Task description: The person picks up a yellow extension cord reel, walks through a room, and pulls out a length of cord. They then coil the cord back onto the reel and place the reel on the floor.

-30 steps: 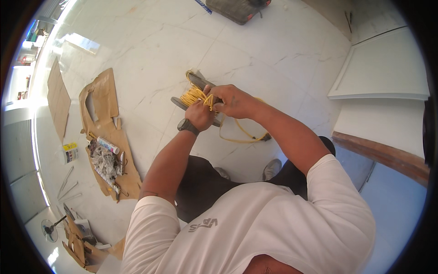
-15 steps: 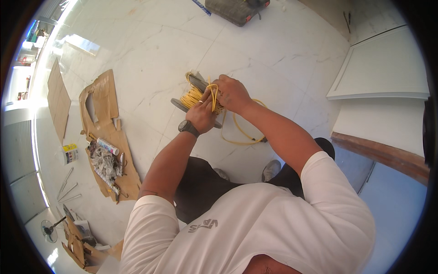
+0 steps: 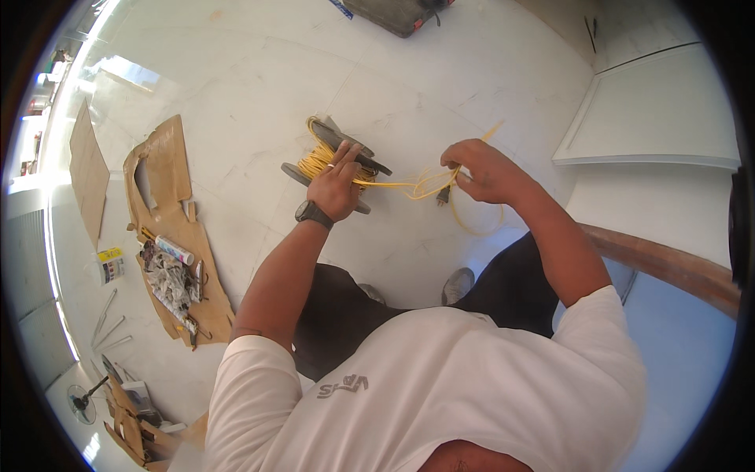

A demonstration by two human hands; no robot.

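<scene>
A grey cable reel (image 3: pixel 374 162) wound with yellow cord (image 3: pixel 316 160) lies on its side on the tiles, left of centre. My left hand (image 3: pixel 336 187), with a dark watch at its wrist, grips the reel, fingers laid over the cord and the rim. Off to the right, my right hand (image 3: pixel 485 170) pinches loose yellow cord between thumb and fingers. A stretch of that cord runs from the reel to it in loose loops. Beneath my right hand hangs a black plug (image 3: pixel 443 195). Which strands lie inside the pinch is hidden.
Torn cardboard (image 3: pixel 206 259) lies to the left, bearing a white tube (image 3: pixel 174 250) and a crumpled rag (image 3: pixel 167 277). A white tub (image 3: pixel 109 267) stands beside it. A dark case (image 3: pixel 397 14) sits at the far edge. White panels (image 3: pixel 641 106) border the right side.
My right hand has moved right, away from the reel, drawing the yellow cord out in loops. My left hand stays at the reel, its fingers now straighter.
</scene>
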